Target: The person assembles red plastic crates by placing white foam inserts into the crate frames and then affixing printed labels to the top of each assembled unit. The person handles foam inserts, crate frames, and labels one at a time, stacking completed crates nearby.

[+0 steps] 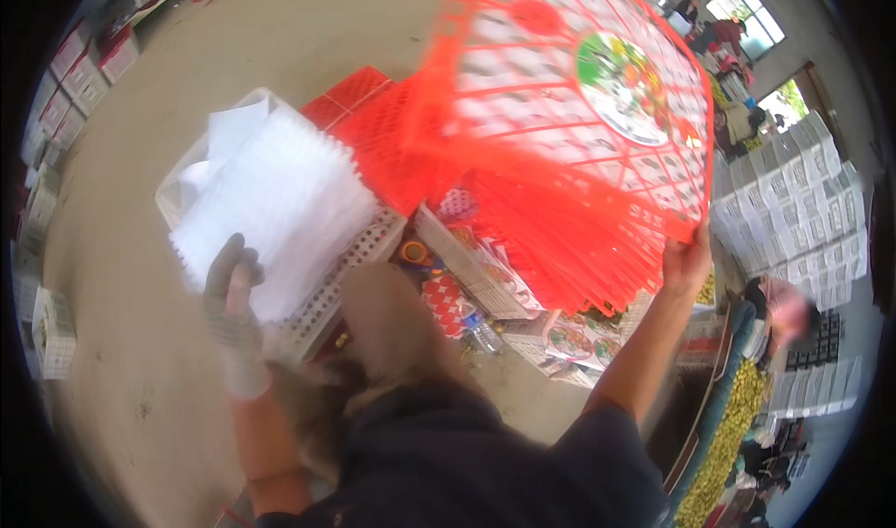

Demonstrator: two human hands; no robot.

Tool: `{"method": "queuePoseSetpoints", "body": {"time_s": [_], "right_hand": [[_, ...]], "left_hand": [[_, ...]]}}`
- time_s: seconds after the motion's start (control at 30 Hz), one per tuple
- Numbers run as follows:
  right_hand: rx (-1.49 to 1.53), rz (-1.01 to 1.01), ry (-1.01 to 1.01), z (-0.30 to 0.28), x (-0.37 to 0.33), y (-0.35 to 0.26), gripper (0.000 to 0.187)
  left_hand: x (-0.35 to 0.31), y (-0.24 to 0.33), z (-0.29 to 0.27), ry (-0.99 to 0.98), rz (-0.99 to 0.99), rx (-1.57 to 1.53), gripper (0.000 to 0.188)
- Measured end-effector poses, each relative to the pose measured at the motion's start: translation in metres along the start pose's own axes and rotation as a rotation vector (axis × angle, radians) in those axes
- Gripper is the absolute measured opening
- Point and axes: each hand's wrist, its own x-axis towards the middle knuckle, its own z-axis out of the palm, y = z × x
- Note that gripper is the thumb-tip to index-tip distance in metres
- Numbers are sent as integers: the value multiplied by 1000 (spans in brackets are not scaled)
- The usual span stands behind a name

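My right hand (688,257) grips the near corner of a red plastic lattice panel (523,84), which is raised and tilted, with a round fruit-picture label on it. The panel is slightly blurred. Under it, a fanned stack of thin red plastic pieces (560,239) leans over a crate. My left hand (233,281), in a light glove with dark fingertips, is beside a thick pile of white ragged-edged sheets (280,192). Its fingers look apart and partly bent, with nothing seen in them. The pile rests on a white perforated crate (359,257).
More red lattice pieces (359,108) lie behind the crates. By my knee are an orange tape roll (415,251) and a plastic bottle (483,334). White boxes (793,201) are stacked at right, near a long trough of green-yellow fruit (723,435) and other people.
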Motion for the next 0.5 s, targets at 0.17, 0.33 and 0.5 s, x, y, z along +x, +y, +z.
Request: {"method": "queuePoseSetpoints", "body": {"time_s": [0.17,0.33,0.5], "right_hand": [[-168,-130,604,-113,7,-36,27],[-1151,138,717,-164,-7,-31,36],[-1439,96,643,-182,-7,-35,44]], "left_hand": [[-8,-15,20,-25,-88,-14,43],[-14,-24,22,-56,-123,6,42],[-20,-48,-9,-34,-199,159,43]]}}
